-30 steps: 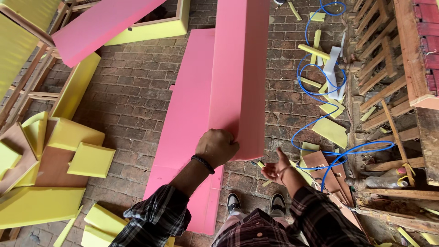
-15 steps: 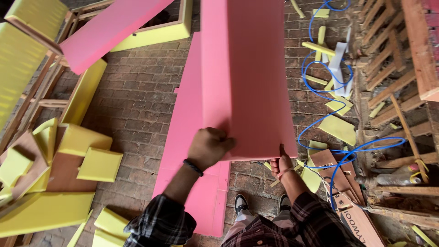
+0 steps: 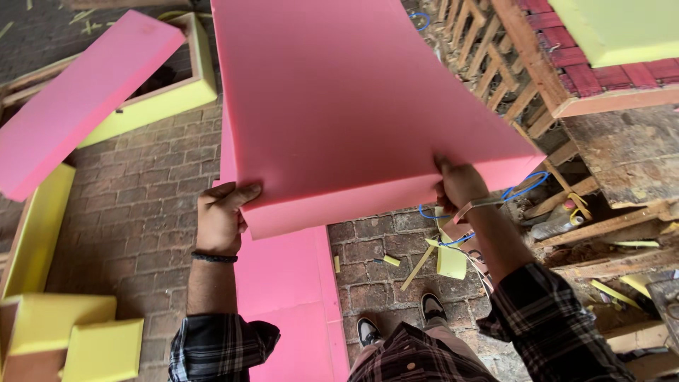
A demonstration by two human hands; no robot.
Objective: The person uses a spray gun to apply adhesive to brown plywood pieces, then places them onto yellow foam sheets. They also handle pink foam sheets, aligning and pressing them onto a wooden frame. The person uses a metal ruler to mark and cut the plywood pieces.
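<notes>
Pink foam sheet [image 3: 353, 106]: large, thick, rectangular slab, matte and fine-pored, bowed slightly along its length; held up flat above the brick floor [image 3: 134, 205], near edge toward the wearer.

Left hand [image 3: 221, 219]: closed on the sheet's near left corner, thumb along the edge face, fingers hidden beneath. Dark band at the wrist; plaid sleeve [image 3: 219, 346].

Right hand [image 3: 460, 185]: clamped on the near right corner, fingers over the top face, thumb not visible.

Second pink foam slab [image 3: 286, 297]: same material, lying flat on the floor directly under the held sheet, long edge running away from the wearer.

Third pink foam slab [image 3: 78, 99]: long block resting tilted across a yellow-edged wooden frame [image 3: 177, 95], toward the floor's far left.

Yellow foam cushions [image 3: 99, 350]: square, soft-cornered, stacked at the floor's near left corner.

Yellow foam offcuts [image 3: 449, 260]: small wedges and strips scattered on the bricks beside the wearer's shoes [image 3: 431, 308].

Blue cord [image 3: 523, 185]: thin loops, at the floor's right edge.

Wooden slatted frames [image 3: 495, 64]: bare timber, rough, stacked along the right; one with red webbing [image 3: 601, 74] and a yellow pad on top.

Floor: weathered reddish-brown brick, dusty.
</notes>
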